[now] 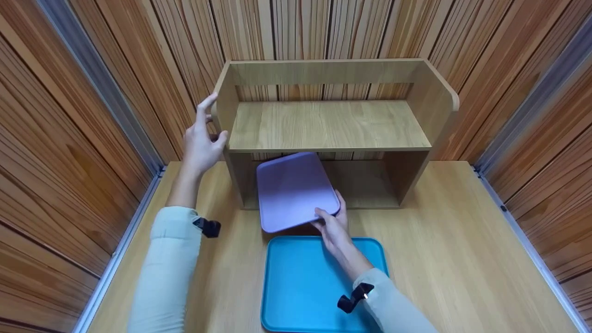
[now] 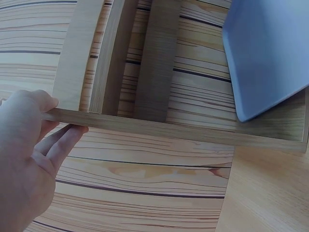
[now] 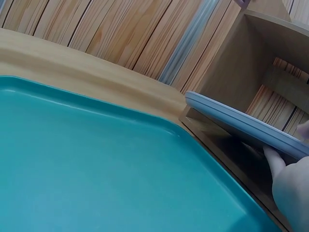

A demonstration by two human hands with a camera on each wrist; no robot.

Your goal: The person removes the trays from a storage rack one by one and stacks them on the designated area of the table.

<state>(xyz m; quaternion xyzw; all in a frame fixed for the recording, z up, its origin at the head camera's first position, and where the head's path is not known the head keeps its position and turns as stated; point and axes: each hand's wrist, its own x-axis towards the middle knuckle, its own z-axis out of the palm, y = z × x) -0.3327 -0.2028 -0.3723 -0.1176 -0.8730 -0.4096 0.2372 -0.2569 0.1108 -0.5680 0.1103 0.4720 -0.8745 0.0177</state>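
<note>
My right hand (image 1: 334,229) pinches the near right corner of a purple tray (image 1: 296,192), thumb on top and fingers beneath. The tray is tilted, its far end inside the lower compartment of a small wooden shelf (image 1: 330,125). At the shelf's left side panel my left hand (image 1: 202,138) grips the front edge; the left wrist view shows the thumb and fingers (image 2: 67,142) on opposite faces of that panel. Below the purple tray, a blue tray (image 1: 305,282) lies flat on the table, partly covered by my right forearm.
The shelf stands at the back of a wooden table (image 1: 462,249), against a wood-plank wall (image 1: 300,27). Plank walls with metal corner strips (image 1: 115,92) close in both sides. The shelf's upper board (image 1: 328,125) overhangs the lower compartment.
</note>
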